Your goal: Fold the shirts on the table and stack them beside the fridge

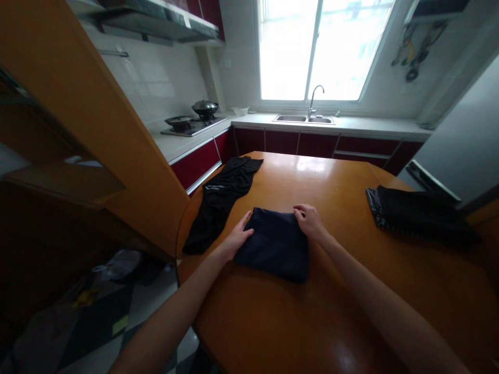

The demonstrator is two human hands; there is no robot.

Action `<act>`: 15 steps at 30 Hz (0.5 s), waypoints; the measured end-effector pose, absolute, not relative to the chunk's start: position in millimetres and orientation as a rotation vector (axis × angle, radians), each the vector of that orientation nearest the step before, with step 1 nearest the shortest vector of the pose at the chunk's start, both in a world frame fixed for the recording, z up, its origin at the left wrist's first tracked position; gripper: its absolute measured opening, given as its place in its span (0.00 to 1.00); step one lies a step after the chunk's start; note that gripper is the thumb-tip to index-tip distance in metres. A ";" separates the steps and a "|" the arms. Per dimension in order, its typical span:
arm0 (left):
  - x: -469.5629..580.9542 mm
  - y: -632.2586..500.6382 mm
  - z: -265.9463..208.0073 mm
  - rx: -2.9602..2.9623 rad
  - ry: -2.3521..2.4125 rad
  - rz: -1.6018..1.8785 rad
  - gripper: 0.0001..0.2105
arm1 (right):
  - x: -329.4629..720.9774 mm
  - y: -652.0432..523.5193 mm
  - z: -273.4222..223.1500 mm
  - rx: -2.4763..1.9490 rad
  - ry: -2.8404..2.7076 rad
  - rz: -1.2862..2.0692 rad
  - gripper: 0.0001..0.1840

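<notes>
A dark navy folded garment (pixel 275 244) lies as a flat, roughly square bundle on the wooden table. Its exact kind is hidden by the folds. My left hand (pixel 237 239) rests against its left edge, fingers stretched out and thumb apart over the fabric. At the far right corner, the curled fingers of my right hand (pixel 310 221) grip the cloth's edge. To the left of the bundle, black trousers (pixel 224 195) are spread lengthwise along the table's side.
The brown wooden table (pixel 331 306) fills the foreground. A stack of black folded clothing (pixel 419 213) sits on its right side. Beyond are a sink (pixel 290 119), a stove (pixel 198 126) with pans, and a wooden cabinet frame (pixel 117 130) at left.
</notes>
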State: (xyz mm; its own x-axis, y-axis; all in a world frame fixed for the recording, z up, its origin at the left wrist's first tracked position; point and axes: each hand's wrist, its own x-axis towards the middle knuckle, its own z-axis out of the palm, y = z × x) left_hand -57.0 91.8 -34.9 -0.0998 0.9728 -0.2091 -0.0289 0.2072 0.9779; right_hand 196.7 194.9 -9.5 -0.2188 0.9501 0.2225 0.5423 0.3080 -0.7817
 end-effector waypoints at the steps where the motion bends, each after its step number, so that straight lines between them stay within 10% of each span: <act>1: -59.3 95.0 -36.2 0.957 1.368 1.112 0.39 | 200.0 196.4 -16.0 -1.362 -1.923 0.705 0.12; 15: -50.0 125.7 11.6 1.693 1.889 0.986 0.20 | 206.2 210.0 -54.5 -1.332 -1.832 0.822 0.12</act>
State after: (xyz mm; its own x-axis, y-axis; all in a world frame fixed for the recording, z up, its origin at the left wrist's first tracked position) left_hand -50.0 125.7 11.6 -0.1728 0.9737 0.1484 0.6785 0.0085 0.7346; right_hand 206.2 210.0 -54.5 -0.2111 0.9609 0.1793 0.5051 0.2643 -0.8216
